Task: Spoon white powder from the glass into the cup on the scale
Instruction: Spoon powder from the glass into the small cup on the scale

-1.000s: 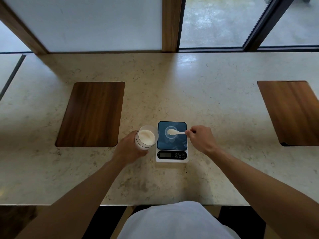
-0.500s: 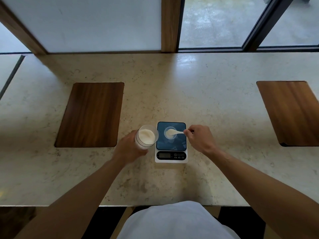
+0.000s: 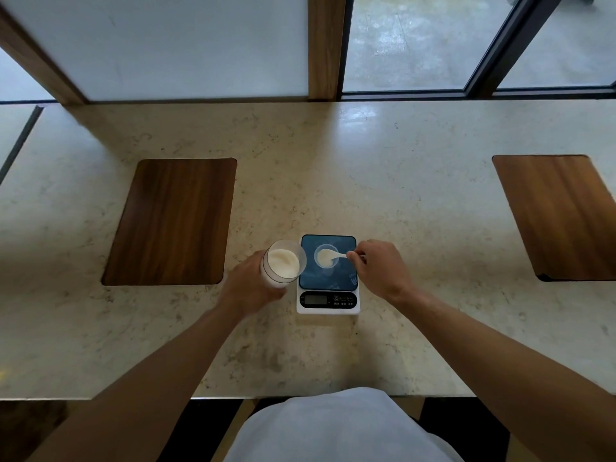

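A clear glass (image 3: pixel 283 263) holding white powder stands tilted just left of the scale, gripped from the left side by my left hand (image 3: pixel 248 288). The small white scale (image 3: pixel 328 300) has a dark blue top plate and a display at its front. On the plate sits a small clear cup (image 3: pixel 326 256) with white powder in it. My right hand (image 3: pixel 378 270) pinches the handle of a white plastic spoon (image 3: pixel 336 256), whose bowl is down inside the cup.
The beige stone counter (image 3: pixel 400 201) has a dark wooden inlay (image 3: pixel 173 221) to the left of the glass and another wooden inlay (image 3: pixel 560 215) at the far right. Windows and wooden posts run along the back edge. My white shirt shows at the near edge.
The spoon's bowl has tipped down into the cup, and powder now lies in the cup. My left hand and the glass have stayed in place.
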